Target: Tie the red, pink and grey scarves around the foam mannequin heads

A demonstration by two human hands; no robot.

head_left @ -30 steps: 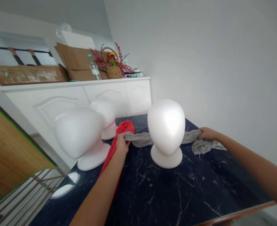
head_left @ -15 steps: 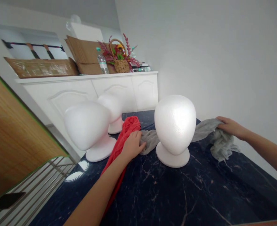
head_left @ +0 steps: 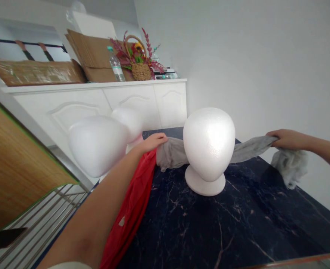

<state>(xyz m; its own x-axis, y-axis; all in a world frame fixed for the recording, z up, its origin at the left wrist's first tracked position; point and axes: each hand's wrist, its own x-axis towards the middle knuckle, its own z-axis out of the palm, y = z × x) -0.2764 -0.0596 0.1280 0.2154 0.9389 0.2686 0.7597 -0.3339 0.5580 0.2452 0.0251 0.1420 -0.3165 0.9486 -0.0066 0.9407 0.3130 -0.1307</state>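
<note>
A white foam mannequin head (head_left: 209,145) stands upright on the dark marbled table. Behind its neck runs a grey scarf (head_left: 173,152), its middle hidden by the head. My left hand (head_left: 154,142) is closed on the scarf's left part, raised off the table. On the other side my right hand (head_left: 288,140) grips the scarf, and its loose bunched end hangs below the fingers. A red cloth (head_left: 135,200) lies under and beside my left forearm, partly covered by it.
Two more white foam heads, a nearer one (head_left: 97,144) and a farther one (head_left: 130,119), stand at the left. White cabinets (head_left: 131,99) behind carry cardboard, a water bottle (head_left: 116,65) and a flower basket (head_left: 141,71). A wooden board (head_left: 22,168) and metal rack (head_left: 55,213) border the left.
Both hands have lifted the grey scarf and pulled it tauter behind the head. My right hand has moved outward, and its hanging end has swung right. The view has shifted slightly.
</note>
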